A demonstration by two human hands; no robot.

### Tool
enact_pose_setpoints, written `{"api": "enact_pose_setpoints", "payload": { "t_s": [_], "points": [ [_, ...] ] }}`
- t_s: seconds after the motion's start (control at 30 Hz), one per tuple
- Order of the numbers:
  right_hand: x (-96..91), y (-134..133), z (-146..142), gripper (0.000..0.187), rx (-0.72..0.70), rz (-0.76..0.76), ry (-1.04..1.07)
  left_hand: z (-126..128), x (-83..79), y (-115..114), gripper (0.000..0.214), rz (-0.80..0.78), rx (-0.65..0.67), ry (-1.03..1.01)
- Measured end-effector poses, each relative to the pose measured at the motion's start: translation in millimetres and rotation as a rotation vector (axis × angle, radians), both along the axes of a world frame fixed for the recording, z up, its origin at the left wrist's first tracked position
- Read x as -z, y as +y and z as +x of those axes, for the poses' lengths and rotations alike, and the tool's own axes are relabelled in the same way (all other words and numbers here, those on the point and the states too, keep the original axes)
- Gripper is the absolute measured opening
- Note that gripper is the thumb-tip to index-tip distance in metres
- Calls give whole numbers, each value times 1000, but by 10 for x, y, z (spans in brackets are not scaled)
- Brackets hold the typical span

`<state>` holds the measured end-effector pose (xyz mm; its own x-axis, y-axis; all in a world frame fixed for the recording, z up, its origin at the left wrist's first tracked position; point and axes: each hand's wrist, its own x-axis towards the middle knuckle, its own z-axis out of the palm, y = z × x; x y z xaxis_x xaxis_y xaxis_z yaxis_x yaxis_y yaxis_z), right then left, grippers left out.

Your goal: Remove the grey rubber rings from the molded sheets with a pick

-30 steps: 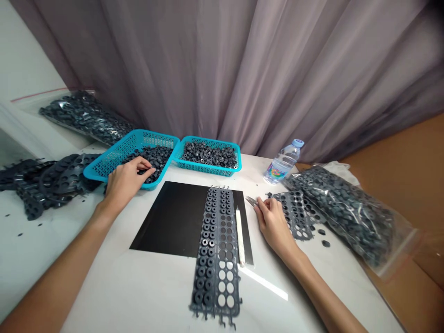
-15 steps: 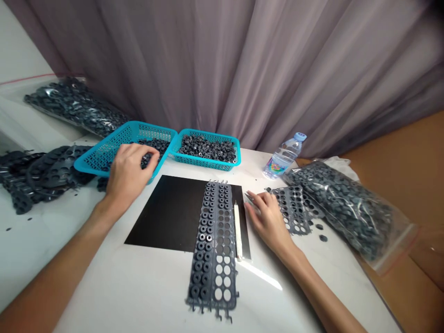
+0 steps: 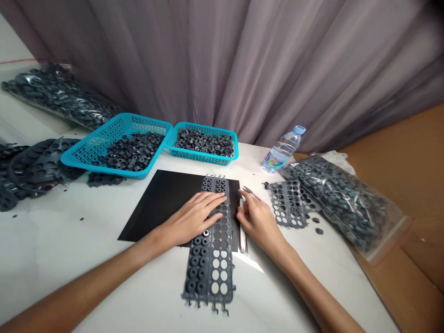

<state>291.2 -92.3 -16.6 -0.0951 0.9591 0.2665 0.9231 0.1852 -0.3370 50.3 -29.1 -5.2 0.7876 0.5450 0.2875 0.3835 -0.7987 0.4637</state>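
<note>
My left hand (image 3: 196,212) lies palm down across a dark grey perforated strip (image 3: 217,277), fingers stretched out; anything under the fingertips is hidden. Small dark rings with center holes fill the strip's left columns and its far right end, while the other right-hand holes are bare. Beside the strip, my right hand (image 3: 258,215) curls its thumb and forefinger around the upper part of a white pen-like stick (image 3: 243,240). A black sheet (image 3: 156,208) lies beneath part of the strip. Behind the right hand is a thin metal-tipped tool with pink handles (image 3: 256,195).
Two turquoise baskets (image 3: 74,157) of dark rings stand at the back. A water bottle (image 3: 282,150), another perforated sheet (image 3: 289,203) and a filled plastic bag (image 3: 343,203) are on the right. Another filled bag (image 3: 62,97) and piled perforated sheets (image 3: 38,162) occupy the left.
My left hand has moved from the left basket to the strip, its fingers now extended. My right hand has shifted left onto the white stick, which lies farther from the strip.
</note>
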Motion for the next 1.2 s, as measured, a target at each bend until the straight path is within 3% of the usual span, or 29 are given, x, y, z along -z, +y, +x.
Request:
{"api": "enact_pose_setpoints", "payload": {
  "t_s": [0.23,0.57,0.8,1.2],
  "points": [
    [-75,-13,71,57,-29,-100,16,-26,76,32,48,-19,6,4],
    [-94,-3,73,32,-77,-58,2,-44,101,16,61,22,-69,72],
    [-35,-14,57,30,-143,9,109,-54,171,63,43,23,-59,-3],
    [13,-8,27,29,-184,19,211,-46,32,26,18,52,-65,-3]
  ]
}}
